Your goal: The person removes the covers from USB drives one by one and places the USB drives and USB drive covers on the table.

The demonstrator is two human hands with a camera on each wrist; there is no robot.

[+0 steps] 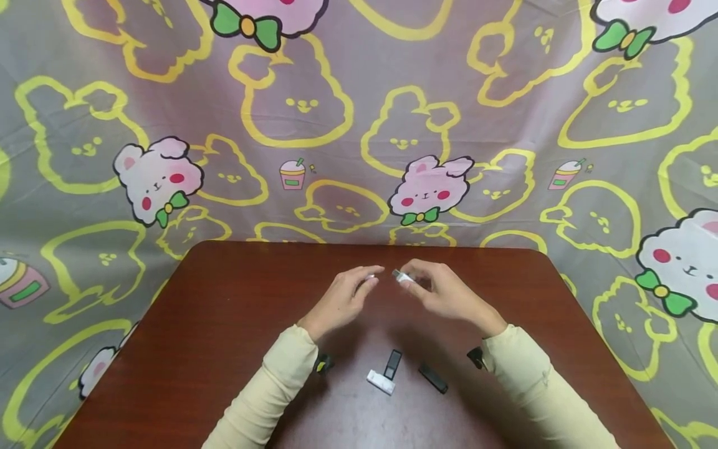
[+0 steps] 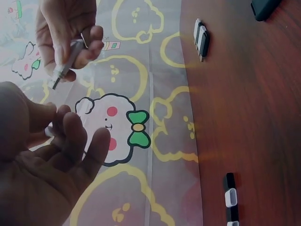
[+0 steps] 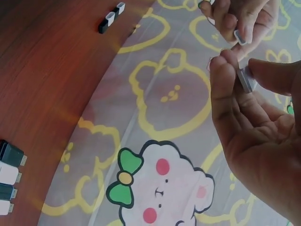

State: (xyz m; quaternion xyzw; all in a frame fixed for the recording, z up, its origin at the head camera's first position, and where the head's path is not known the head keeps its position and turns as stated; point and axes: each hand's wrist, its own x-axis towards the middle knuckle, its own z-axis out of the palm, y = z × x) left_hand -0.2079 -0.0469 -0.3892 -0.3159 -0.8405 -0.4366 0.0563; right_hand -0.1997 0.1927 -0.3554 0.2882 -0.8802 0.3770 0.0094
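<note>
Evidently two grips hold — one stick, one cap.

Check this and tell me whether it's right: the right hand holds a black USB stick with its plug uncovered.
The color is wrong: the head view shows the right hand holding a white USB stick, its plug uncovered.

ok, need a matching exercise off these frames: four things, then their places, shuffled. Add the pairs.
1. White USB stick with bare metal plug
2. Small hollow white cap
3. Smooth reddish-brown table
4. Grey cartoon-print cloth

A. Held in the left hand
B. Hanging behind the table
C. Pinched in the right hand
D. Below both hands

Pairs: 1-C, 2-A, 3-D, 4-B
</note>
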